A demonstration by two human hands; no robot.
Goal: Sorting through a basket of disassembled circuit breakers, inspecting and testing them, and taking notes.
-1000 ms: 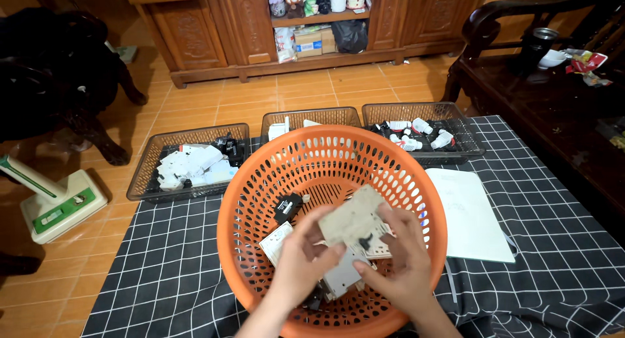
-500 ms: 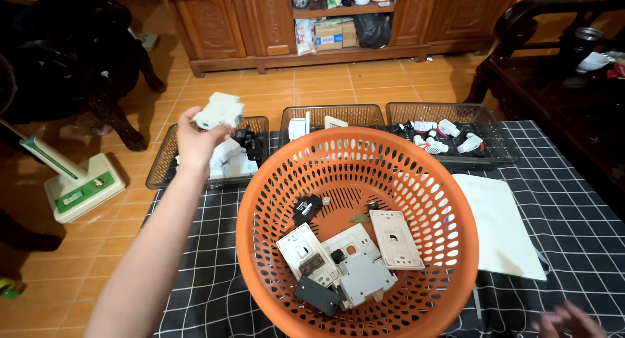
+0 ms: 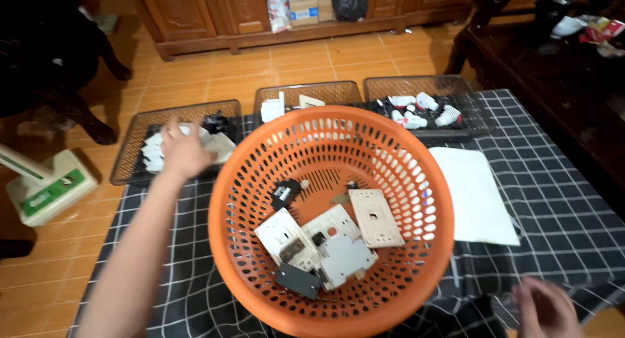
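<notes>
head view: left hand over the left wire tray, fingers spread on its white plastic pieces.
the tray lies far-left of the orange basket, its long axis running left to right; whether the fingers pinch a piece i cannot tell. the right hand hangs loose and open, holding nothing, at the near right on the checked cloth, well apart from the tray, so the left hand is nearer. switch plates sit in the basket.
</notes>
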